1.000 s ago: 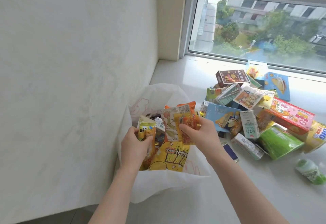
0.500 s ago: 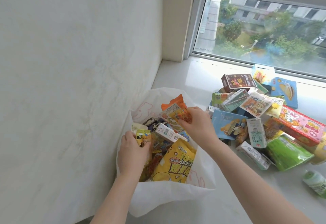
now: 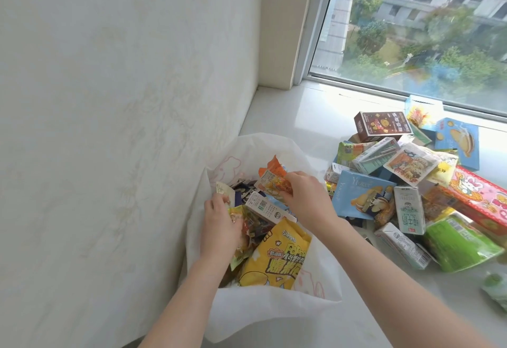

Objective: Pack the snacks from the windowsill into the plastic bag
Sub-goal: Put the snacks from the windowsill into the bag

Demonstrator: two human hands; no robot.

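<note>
Down in our head view, the white plastic bag [image 3: 263,317] stands open on the windowsill [image 3: 288,111], against the wall. Our right hand [image 3: 304,196] pinches an orange packet [image 3: 274,180] at the bag's far side. Our left hand [image 3: 219,227] curls round small packets [image 3: 241,221] at its left side. A yellow popcorn bag [image 3: 277,260] lies inside, near the front. Right of the bag, the snack pile [image 3: 411,172] includes a blue box [image 3: 359,196] and a green pouch [image 3: 458,243].

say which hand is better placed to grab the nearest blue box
Probably right: the right hand, pinching an orange packet, is beside that blue box; the left hand is across the plastic bag.
</note>
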